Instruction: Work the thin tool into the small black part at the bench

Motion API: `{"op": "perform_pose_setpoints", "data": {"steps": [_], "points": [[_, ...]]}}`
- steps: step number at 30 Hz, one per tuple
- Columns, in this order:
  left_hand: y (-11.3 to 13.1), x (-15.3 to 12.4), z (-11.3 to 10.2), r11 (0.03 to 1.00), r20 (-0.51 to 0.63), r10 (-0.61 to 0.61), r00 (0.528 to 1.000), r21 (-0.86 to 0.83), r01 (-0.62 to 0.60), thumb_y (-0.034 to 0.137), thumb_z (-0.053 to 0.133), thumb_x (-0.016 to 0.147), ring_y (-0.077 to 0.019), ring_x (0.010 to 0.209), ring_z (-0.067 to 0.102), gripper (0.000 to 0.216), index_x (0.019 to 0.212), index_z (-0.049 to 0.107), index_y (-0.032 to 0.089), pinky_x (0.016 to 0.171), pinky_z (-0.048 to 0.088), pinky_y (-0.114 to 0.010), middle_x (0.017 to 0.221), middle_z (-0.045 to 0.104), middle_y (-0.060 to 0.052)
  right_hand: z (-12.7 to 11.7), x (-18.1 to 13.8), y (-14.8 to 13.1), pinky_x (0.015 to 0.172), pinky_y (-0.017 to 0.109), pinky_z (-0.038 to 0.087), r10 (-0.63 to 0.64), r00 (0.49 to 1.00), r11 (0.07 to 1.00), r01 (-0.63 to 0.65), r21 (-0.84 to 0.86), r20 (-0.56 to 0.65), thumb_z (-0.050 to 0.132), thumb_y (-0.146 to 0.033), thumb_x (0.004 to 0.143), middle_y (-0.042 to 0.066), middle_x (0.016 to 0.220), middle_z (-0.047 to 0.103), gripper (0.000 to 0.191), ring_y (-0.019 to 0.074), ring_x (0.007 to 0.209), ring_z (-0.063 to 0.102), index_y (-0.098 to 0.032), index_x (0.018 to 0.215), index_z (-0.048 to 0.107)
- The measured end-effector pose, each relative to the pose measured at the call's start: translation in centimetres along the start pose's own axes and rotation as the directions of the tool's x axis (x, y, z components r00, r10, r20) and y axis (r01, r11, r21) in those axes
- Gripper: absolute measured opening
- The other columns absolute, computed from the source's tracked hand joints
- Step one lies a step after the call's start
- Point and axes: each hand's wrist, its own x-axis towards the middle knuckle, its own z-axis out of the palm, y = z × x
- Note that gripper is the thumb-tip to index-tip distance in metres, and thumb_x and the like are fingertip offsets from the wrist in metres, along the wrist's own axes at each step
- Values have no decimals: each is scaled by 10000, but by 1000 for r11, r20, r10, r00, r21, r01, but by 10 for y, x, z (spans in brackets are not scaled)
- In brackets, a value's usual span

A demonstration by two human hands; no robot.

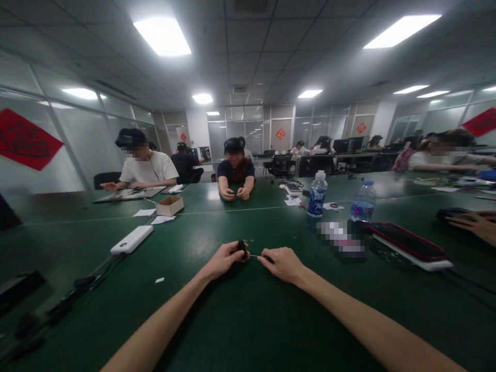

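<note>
Over the green table (248, 305), my left hand (225, 260) is closed around a small black part (242, 248), pinched between thumb and fingers. Its exact kind is too small to make out. My right hand (284, 263) grips a small screwdriver (253, 256); its thin metal shaft points left to the black part. The fingers cover most of the dark handle. Whether the tip touches the part or enters it, I cannot tell.
On the left lie a white power bank (132, 239) with cables and an open cardboard box (169, 205). To the right stand two water bottles (317, 196), near a red-edged phone (408, 242) on a white block. A person (235, 173) sits opposite.
</note>
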Motion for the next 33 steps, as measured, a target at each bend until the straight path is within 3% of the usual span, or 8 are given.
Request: {"op": "perform_pose_setpoints", "data": {"steps": [3, 8, 13, 18, 33], "points": [[2, -1, 1, 1000, 19, 1, 1000, -6, -1, 324, 619, 792, -191, 869, 602, 342, 1066, 579, 124, 823, 450, -337, 934, 652, -76, 4, 2, 3, 605, 229, 386, 31, 999, 999, -30, 37, -36, 370, -404, 950, 27, 782, 687, 325, 158, 673, 631, -217, 922, 634], [5, -2, 3, 999, 79, -24, 997, 48, 20, 305, 605, 799, -195, 874, 602, 315, 1053, 589, 120, 806, 446, -331, 940, 651, -79, 6, 5, 13, 560, 218, 371, 199, 972, 972, -180, 152, -125, 314, -382, 967, 7, 673, 651, 363, 138, 590, 608, -203, 901, 623], [0, -1, 2, 995, 3, -21, 1000, -99, 21, 282, 631, 778, -183, 867, 603, 339, 1067, 567, 116, 833, 445, -337, 941, 648, -78, 2, 3, 14, 603, 228, 386, 16, 998, 997, -12, 76, -57, 381, -391, 939, 15, 738, 677, 320, 149, 645, 621, -215, 910, 647], [-2, -1, 2, 991, -44, -53, 998, -125, 47, 247, 630, 774, -190, 884, 611, 371, 1109, 548, 109, 836, 447, -340, 1016, 640, -105, -2, 1, 8, 615, 223, 384, -104, 995, 995, 104, -1, 4, 382, -366, 943, 25, 781, 686, 308, 141, 666, 620, -210, 923, 647], [-4, -2, 1, 991, -40, -21, 999, -131, 15, 203, 577, 802, -197, 875, 629, 374, 1155, 460, 167, 816, 446, -357, 995, 617, -93, -2, 1, 4, 593, 219, 369, -113, 994, 992, 113, -58, 14, 381, -364, 950, 24, 767, 686, 300, 143, 649, 621, -209, 919, 636]]}}
